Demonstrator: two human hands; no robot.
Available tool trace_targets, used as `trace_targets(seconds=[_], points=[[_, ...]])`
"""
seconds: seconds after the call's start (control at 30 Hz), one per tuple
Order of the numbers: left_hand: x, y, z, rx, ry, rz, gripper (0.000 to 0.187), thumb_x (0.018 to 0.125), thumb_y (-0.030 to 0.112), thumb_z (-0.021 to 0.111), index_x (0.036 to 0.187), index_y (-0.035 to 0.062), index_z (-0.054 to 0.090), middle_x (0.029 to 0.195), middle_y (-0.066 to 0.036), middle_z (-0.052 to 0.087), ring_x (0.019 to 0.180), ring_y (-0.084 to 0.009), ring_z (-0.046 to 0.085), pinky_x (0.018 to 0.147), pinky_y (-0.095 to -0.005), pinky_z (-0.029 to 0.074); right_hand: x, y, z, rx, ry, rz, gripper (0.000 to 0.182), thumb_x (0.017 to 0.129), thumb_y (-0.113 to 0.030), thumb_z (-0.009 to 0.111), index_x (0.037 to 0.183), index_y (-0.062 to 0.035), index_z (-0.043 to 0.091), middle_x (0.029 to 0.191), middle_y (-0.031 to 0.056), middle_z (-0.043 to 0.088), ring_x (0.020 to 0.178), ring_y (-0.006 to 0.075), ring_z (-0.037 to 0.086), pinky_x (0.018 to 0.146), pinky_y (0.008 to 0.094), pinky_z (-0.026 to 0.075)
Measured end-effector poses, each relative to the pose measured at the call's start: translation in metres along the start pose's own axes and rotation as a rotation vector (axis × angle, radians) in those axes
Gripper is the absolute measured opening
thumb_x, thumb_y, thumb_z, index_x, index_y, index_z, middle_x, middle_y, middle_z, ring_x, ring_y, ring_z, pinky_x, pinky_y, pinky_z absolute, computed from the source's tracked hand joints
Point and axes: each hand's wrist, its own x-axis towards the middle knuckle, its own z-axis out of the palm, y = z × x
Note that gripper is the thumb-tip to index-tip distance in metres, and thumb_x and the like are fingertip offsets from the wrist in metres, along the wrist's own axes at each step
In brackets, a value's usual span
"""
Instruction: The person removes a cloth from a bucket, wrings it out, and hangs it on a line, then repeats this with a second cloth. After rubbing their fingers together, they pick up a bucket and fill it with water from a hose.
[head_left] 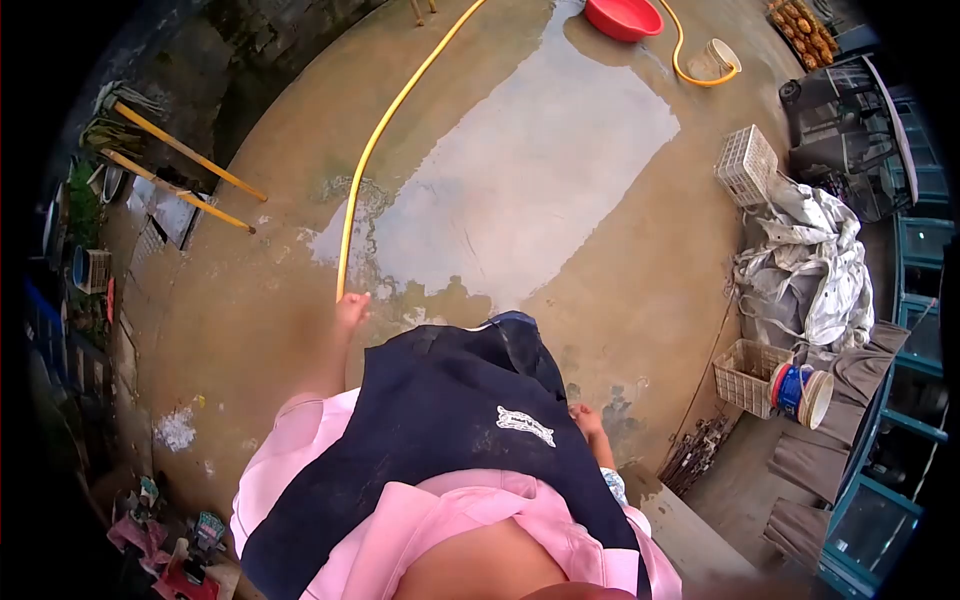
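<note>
My left hand [352, 309] is closed in front of me, to the left of the dark apron [450, 400]. A yellow hose [372, 142] runs down across the wet floor and ends at this hand, which appears closed round it. Beside the apron's right edge is my right hand [590, 421], with its fingers curled. Whether those fingers hold anything is hidden. The navy apron, with a white printed patch, hangs over pink clothing [350, 560].
A red basin [625, 18] and a pale bucket [714, 60] stand far ahead on wet concrete. Crates [747, 165], crumpled white sheeting [820, 265], a blue-banded bucket [800, 394] and sticks [696, 452] line the right. Yellow poles [185, 195] jut from the left.
</note>
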Motion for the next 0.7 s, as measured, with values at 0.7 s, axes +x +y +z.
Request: trace_targets(seconds=[0.7], points=[[0.267,0.356,0.362,0.273,-0.189,-0.440,0.014,0.084,0.023,0.063,0.086,0.0116,0.055,0.074,0.000,0.060,0.059,-0.0105,0.056,0.051,-0.0246,0.044,0.281,-0.872,-0.227,0.022,0.159,-0.561,0.020,0.091,-0.024,0.055,0.100,-0.0073,0.060,0.094,0.0002,0.063,0.074,0.0112,0.061,0.062,0.0252,0.049]])
